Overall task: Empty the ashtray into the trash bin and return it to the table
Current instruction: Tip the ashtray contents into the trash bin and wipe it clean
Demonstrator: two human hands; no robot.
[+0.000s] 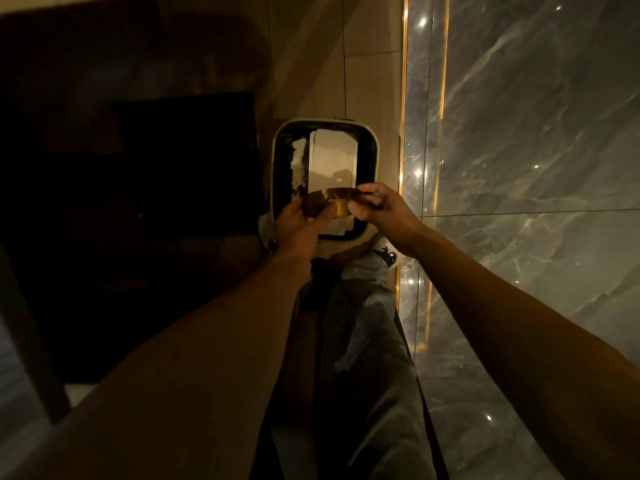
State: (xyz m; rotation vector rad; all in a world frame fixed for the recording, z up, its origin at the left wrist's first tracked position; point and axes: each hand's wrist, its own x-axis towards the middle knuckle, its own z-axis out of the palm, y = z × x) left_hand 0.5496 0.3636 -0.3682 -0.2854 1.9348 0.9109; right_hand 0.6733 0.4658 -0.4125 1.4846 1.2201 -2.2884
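— What are we counting at the centre of the frame?

— We are seeing two hands and one amber ashtray [332,201]. The left hand [298,226] is gripping its left side, grip clamped on the glass, and the right hand [377,205] is pinching its right rim, grip likewise closed on it.

— And where is the ashtray sitting?

— We are holding it in the air, tilted, directly over one trash bin [370,140] with a pale rim. Inside the bin we are making out one white boxy piece [332,154] and a crumpled white scrap [298,161] beside it.

— Anything else?

— One shoe [384,252] and one grey trouser leg [367,327] are showing lower centre, and a marble wall [536,133] is filling the right of the frame.
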